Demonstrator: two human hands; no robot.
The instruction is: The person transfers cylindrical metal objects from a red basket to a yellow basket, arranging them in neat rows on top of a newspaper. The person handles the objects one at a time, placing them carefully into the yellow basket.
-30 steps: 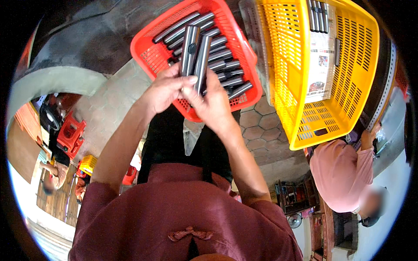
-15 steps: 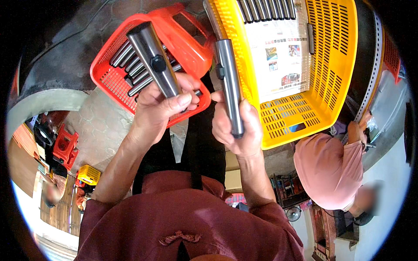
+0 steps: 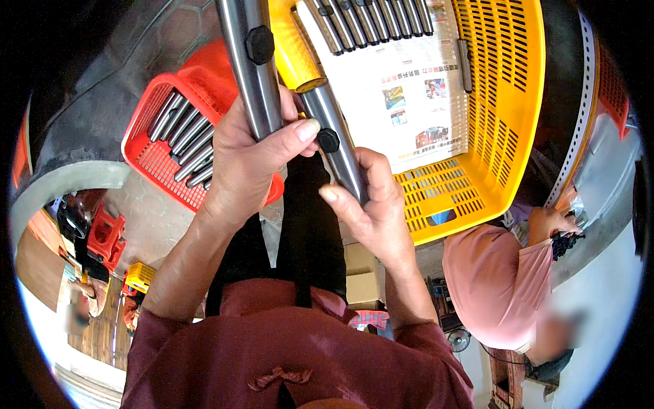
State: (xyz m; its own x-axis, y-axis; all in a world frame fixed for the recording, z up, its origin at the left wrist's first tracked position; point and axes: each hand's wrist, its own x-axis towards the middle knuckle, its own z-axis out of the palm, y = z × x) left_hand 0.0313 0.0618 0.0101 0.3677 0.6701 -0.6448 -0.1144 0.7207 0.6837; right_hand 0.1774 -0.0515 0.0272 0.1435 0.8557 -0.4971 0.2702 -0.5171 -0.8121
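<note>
Two steel tubes held up over the baskets — the left hand [image 3: 248, 160] wraps one steel tube [image 3: 251, 68], its long axis running roughly 12 to 6 o'clock, while the right hand [image 3: 371, 204] closes round a second tube [image 3: 337, 146] leaning toward 11 o'clock, top end over the yellow basket [image 3: 504, 136]. A loosened grip could, it seems, drop either tube onto the red basket [image 3: 146, 167] — or past it.

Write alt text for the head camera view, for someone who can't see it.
Each hand, left hand and right hand, grips a grey metal tube with a black knob. Beyond them sit a red basket of tubes and a paper-lined yellow basket holding more tubes.
</note>
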